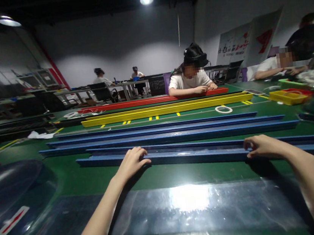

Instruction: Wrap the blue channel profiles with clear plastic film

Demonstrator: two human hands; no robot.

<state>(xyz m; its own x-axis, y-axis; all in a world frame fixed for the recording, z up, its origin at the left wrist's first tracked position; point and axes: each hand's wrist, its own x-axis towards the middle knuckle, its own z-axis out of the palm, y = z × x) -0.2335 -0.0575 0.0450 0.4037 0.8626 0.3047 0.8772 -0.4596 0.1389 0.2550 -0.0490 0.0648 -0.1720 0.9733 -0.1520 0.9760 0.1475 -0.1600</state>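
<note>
resting on the near edge of the nearest blue channel rail (196,154), the left hand (131,162) lies with fingers curled loosely over its rim, while the right hand (262,146) pinches the same rail further right. the rail lies lengthwise across the green desk (75,179), with more blue rails (161,132) just beyond it, then a yellow rail (167,109) and a red rail (143,102). a clear plastic sheet (190,205) lies near, between the forearms. a white tape ring (223,109) sits far right.
</note>
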